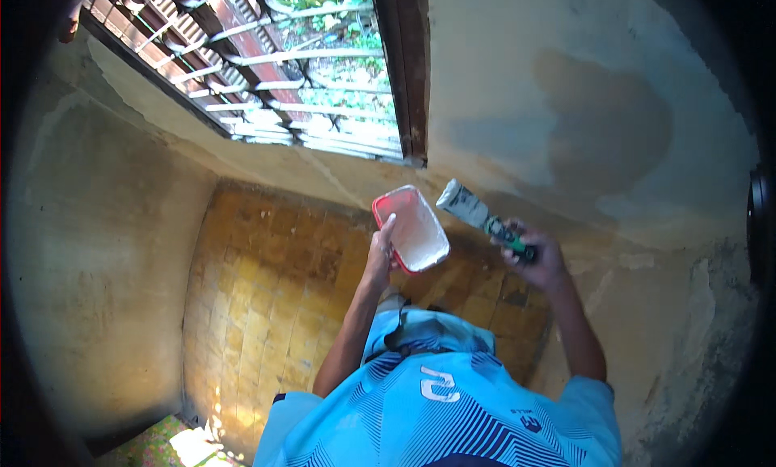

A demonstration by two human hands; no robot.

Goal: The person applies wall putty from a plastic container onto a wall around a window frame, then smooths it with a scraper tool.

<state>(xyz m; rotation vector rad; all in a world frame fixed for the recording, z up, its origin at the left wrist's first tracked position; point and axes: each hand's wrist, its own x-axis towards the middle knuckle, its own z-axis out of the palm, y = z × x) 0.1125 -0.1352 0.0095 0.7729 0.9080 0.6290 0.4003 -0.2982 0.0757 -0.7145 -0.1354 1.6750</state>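
My left hand grips a rectangular plastic tub by its red side, the thumb hooked over the rim. The tub's inside is coated with a whitish paste and its opening tilts toward me. In my right hand is a putty knife, held by its green and black handle. Whitish paste smears its blade, which points up and left toward the wall. The blade's tip is just right of the tub and apart from it.
Ahead is a wall with a darker patch at the right. A dark-framed window with white metal bars stands upper left. Yellow-brown floor tiles lie below. A flowered cloth shows at lower left.
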